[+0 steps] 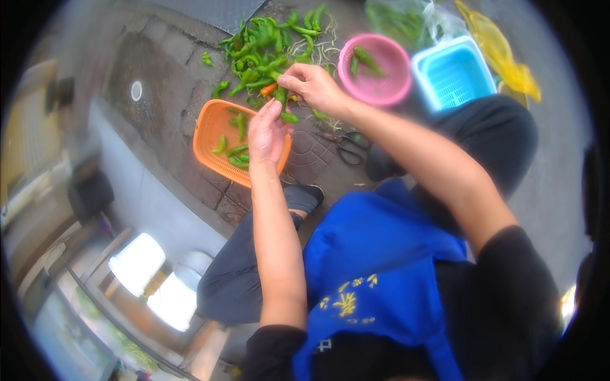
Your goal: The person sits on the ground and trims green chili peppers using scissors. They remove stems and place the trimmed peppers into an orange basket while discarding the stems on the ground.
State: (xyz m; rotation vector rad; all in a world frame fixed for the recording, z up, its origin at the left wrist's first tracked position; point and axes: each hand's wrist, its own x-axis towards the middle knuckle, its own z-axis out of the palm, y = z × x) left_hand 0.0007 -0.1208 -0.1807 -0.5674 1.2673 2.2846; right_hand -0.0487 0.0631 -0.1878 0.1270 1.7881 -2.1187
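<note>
My left hand [269, 135] holds a green pepper [282, 97] above the right edge of an orange plastic basket [209, 138]. At the pepper's upper end, the thumb and fingers of my right hand [312, 88] are pinched together; whether they grip the stem or the flesh is hard to tell. Several green peppers [238, 155] lie in the orange basket, partly hidden by my left hand and forearm. Beyond my hands a heap of green peppers [259, 43] is spread on the ground, with pale stringy plant scraps [329, 47] beside it. An orange-red pepper [268, 90] shows at the heap's near edge.
A pink basket [345, 76] holds a few green peppers. Right of it stand a blue and white basket [455, 71], a clear plastic bag of greens [398, 21] and a yellow bag [500, 47]. Scissors [350, 155] lie by my foot. White buckets [138, 262] stand at left.
</note>
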